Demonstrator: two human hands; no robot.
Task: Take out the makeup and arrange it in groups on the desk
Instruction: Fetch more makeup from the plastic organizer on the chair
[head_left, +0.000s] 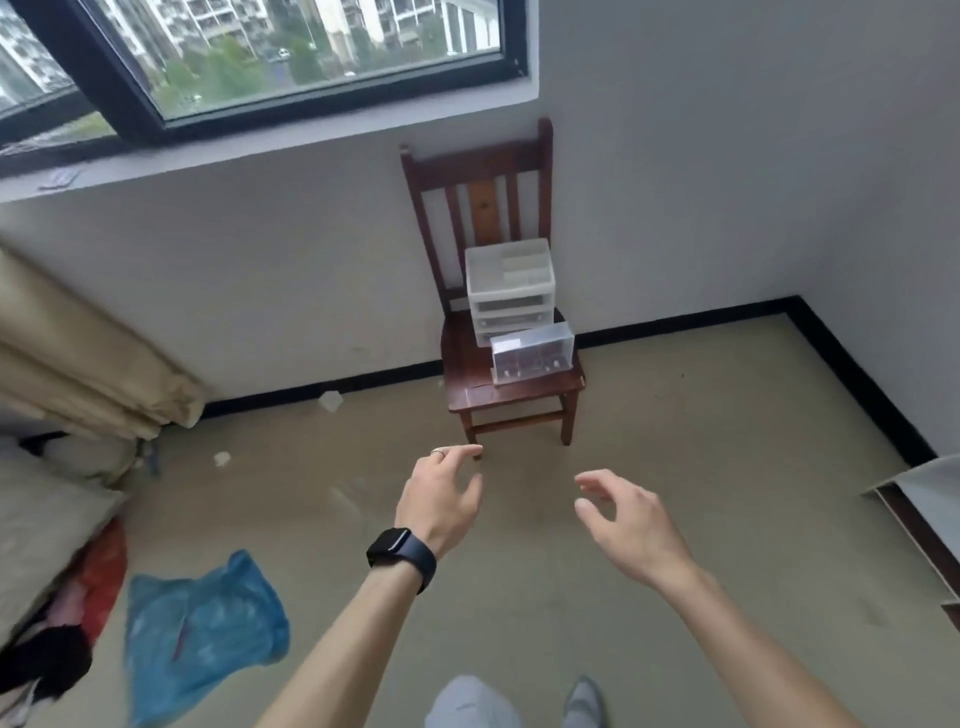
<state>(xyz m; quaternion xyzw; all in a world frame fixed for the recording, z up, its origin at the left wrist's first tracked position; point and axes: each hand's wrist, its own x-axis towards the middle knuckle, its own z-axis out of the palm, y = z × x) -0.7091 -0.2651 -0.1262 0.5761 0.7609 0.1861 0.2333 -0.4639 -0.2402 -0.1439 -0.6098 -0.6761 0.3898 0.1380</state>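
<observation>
Approach step: left hand (441, 493) and right hand (623, 519) both loosely spread, holding nothing, near. Far: drawer organizer (511, 283), clear case (532, 353) on chair (467, 374). Next: reach case, grip both sides.

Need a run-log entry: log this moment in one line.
left hand: open, empty | right hand: open, empty | drawer organizer, clear box: on chair, untouched

No legible text, brand, number or sign showing. White label (506, 343) on clear box (540, 361) appearing blurred, unreadable. Watch (396, 541) face showing dark.
</observation>
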